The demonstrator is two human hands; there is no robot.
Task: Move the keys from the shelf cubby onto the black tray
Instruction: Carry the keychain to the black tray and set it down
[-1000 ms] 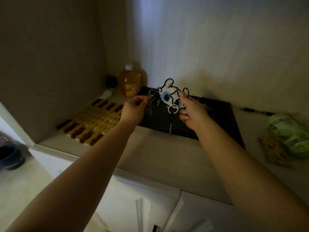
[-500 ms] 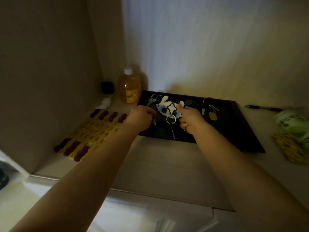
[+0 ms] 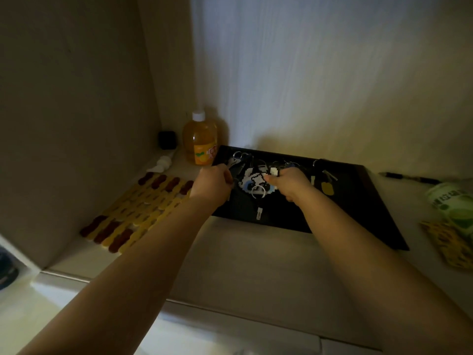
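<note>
Down on the black tray [image 3: 358, 198] now: the keys [image 3: 256, 185], a bunch with a white-and-blue pixel-bead charm and a metal ring, lie on the tray's left half, one small key trailing toward the near edge. Left hand [image 3: 212, 187] sits at the bunch's left side, fingers curled and pinching a key or ring there; exact hold is hard to read in the dim light. Right hand [image 3: 290, 183] is at the charm's right edge, fingers curled, thumb and forefinger pinching a white corner of it. Both hands are low over the tray, wrists crossing its near rim.

More keys [image 3: 325, 179] with a yellow tag lie on the tray just right of the right hand, apart from the bunch. The tray's right half is bare, its far edge close to the back wall.

Orange bottle [image 3: 201, 140] stands just beside the tray's far-left corner, close to the rim. A small black cube [image 3: 167, 140] sits in the back corner; a white crumpled piece [image 3: 161, 163] lies near it. Yellow-and-brown mat [image 3: 138, 211] fills the surface left of the tray, against the side wall. Right of the tray: a pen [image 3: 407, 177] by the wall, a green packet [image 3: 453, 203], a yellow patterned packet [image 3: 450, 242]. An open strip of surface [image 3: 256, 262] runs along the front edge.
</note>
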